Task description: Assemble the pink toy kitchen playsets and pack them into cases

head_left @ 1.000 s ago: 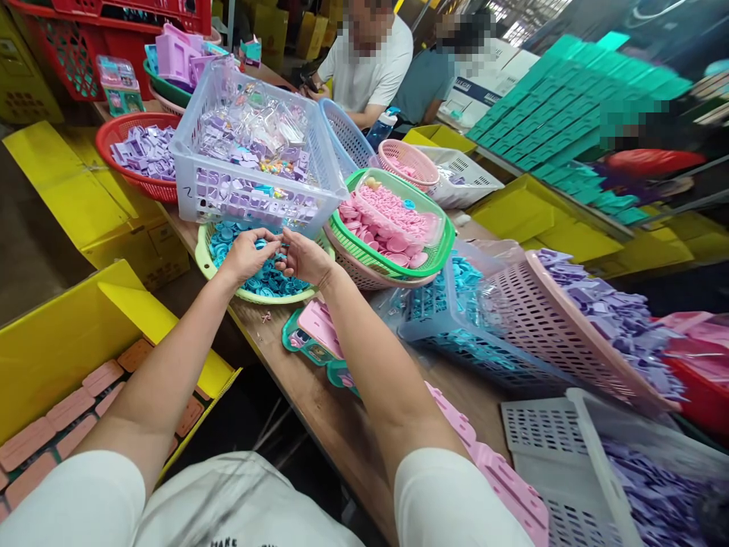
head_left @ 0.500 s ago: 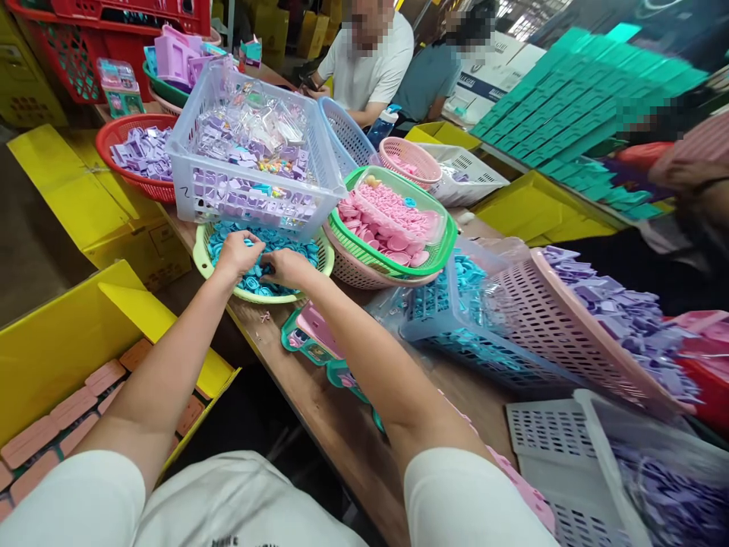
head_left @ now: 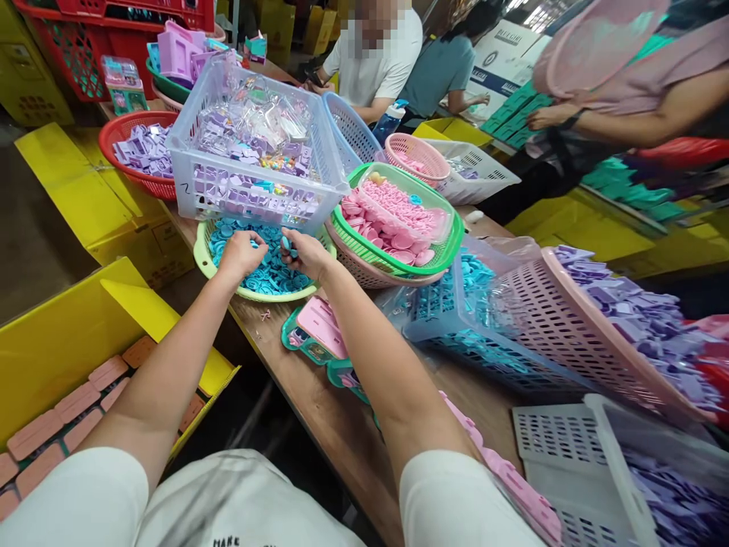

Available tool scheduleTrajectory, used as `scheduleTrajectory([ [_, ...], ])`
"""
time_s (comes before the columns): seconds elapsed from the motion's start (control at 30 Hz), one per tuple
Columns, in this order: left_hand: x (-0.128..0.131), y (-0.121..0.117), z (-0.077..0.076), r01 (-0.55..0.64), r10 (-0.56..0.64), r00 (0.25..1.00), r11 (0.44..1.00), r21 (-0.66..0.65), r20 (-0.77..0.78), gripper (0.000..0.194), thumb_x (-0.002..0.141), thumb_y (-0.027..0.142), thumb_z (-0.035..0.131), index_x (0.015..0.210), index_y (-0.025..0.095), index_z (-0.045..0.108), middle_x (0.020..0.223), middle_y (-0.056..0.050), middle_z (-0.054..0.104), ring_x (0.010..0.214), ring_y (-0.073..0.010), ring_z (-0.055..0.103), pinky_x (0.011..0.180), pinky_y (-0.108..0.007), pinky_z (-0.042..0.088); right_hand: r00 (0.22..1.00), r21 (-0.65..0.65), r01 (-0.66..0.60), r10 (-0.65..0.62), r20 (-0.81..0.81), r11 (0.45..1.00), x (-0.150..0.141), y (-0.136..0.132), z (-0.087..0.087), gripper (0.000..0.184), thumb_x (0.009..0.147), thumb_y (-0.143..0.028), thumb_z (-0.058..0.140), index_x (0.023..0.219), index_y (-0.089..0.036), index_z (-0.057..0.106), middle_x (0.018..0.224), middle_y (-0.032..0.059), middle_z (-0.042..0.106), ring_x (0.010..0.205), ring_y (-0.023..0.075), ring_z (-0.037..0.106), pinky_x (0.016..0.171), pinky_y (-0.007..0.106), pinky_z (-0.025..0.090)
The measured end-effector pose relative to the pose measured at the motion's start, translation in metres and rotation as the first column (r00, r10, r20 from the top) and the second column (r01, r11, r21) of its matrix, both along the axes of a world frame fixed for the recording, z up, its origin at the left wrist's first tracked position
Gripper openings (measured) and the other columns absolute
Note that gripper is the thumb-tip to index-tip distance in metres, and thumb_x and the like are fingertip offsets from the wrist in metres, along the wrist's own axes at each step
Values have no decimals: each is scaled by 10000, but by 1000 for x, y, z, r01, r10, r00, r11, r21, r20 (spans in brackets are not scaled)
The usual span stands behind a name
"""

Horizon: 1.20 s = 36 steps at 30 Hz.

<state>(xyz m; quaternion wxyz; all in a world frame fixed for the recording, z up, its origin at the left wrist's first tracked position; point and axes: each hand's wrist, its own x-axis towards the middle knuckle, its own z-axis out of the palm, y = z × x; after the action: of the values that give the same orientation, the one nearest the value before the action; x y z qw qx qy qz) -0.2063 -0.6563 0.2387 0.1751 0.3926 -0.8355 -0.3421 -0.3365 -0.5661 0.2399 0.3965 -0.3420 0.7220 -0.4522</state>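
Note:
Blue plastic pieces (head_left: 267,275) fill a pale green basket (head_left: 200,254) at the table's left edge. Over its left half is my left hand (head_left: 242,255), fingers curled together; a bit of blue shows at the tips, but what they hold is unclear. My right hand (head_left: 307,254), above the basket's right side, pinches a small round blue plastic piece (head_left: 285,244) between thumb and fingers. Just behind both hands, a clear crate (head_left: 250,194) of purple parts and clear plastic packs overhangs the basket.
A green basket (head_left: 392,266) of pink pieces stands to the right. Pink-topped toy cases (head_left: 322,327) lie below my right forearm. An open yellow carton (head_left: 51,304) holds pink-topped items at left. Across the table, one person (head_left: 387,68) sits; another person (head_left: 643,106) holds a pink basket.
My right hand has risen from the blue pieces, now with one in its fingers. My left hand has barely moved. A person with a pink basket has come into view at right.

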Motion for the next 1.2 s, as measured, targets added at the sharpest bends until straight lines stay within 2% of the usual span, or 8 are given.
scheduleTrajectory([
  [0.13,-4,12,4,168,-122,940,978,-120,320,234,801,187,633,959,203,804,1046,-122,772,1023,-293,695,877,-324,514,999,51,0,2,-36,999,-1,3,2,91,896,-251,504,821,-219,463,662,-43,526,524,92,429,512,210,295],
  [0.23,-7,17,6,236,-142,883,959,-160,448,297,798,148,615,1027,193,799,1101,-156,760,1076,-328,690,892,-361,527,952,122,-124,153,-266,985,4,3,-1,120,781,-111,600,876,-184,604,710,-9,626,649,135,554,629,236,401],
  [0.37,-6,14,7,140,-47,902,972,-189,430,313,836,185,581,1078,172,780,1116,-176,751,1092,-337,690,889,-376,538,487,431,-228,486,-726,873,14,2,-4,332,833,-196,645,1161,-211,698,1056,97,752,998,257,672,831,313,473],
  [0.43,-6,13,6,105,-13,911,974,-201,413,305,840,191,571,1059,181,782,1110,-172,752,1097,-337,689,891,-378,538,404,477,-182,508,-761,860,17,1,-4,341,878,-260,629,1212,-239,695,1135,120,749,1059,290,680,839,335,490],
  [0.7,-1,19,9,256,-121,846,946,-197,519,305,771,203,648,1041,193,791,1118,-190,747,1093,-374,684,876,-394,535,387,475,-161,498,-776,865,18,2,-3,293,895,-297,641,1164,-228,734,1119,137,760,1046,294,696,814,324,507],
  [0.9,-4,20,12,285,-99,802,930,-232,589,371,730,252,720,1080,138,765,1072,-244,737,1072,-410,684,847,-393,526,417,428,-191,468,-779,884,16,4,-2,285,865,-267,661,1134,-272,754,1089,90,770,1030,268,687,791,297,478],
  [1.07,0,13,7,218,-91,870,953,-212,485,244,760,287,705,958,158,765,999,-208,745,1019,-371,694,821,-357,510,463,349,-168,387,-798,922,14,5,1,288,898,-281,623,1154,-211,735,1074,93,759,965,226,664,762,276,442],
  [1.2,4,7,9,170,-94,927,968,-185,363,192,832,304,631,848,156,752,884,-152,746,902,-283,697,798,-301,489,604,138,-87,162,-780,987,9,14,26,262,930,-308,618,1073,-122,735,963,83,731,839,175,603,745,266,408],
])
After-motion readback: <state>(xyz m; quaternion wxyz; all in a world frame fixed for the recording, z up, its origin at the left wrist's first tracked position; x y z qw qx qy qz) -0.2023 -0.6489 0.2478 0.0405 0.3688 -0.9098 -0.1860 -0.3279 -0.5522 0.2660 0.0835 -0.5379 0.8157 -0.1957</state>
